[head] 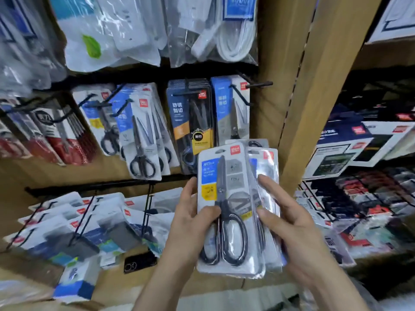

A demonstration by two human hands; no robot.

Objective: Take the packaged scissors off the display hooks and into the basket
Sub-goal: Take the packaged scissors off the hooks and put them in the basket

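While both hands were raised in front of the shelving, the scene was logged left to right as follows.

Far-left hooks: dark and red carded packs [56, 133] hung in a crowded row, blurred; contents could not be read.

Upper row: clear bags of white cable [233, 30] hung above the scissor hooks.

Middle-row hooks: black-handled scissors pack [143, 140] hung at the front of its peg, with more packs behind; just right of it a dark blue and yellow pack [190, 122], then a blue and white pack [231, 108] beside the post.

Lower row: white carded packs [74, 223] lay tilted on the lower pegs; a black phone-like object [139, 262] sat below them, possibly a phone.

Left hand [190, 218]: closed on the left edge of the held packs, thumb pressed on the front card near the scissor pivot, fingers behind.

Held scissors packs [226, 212]: a small stack off the hooks, upright and slightly fanned, front card showing black-handled scissors, blades up. Count unclear, at least three.

Right hand [289, 227]: gripped the right edge of the same stack, thumb on the front, index finger stretched up along the rear packs.

Wooden post [314, 86]: stood just behind and right of the stack.

Right shelves: boxed goods [359, 149] stacked, well apart from the hands.
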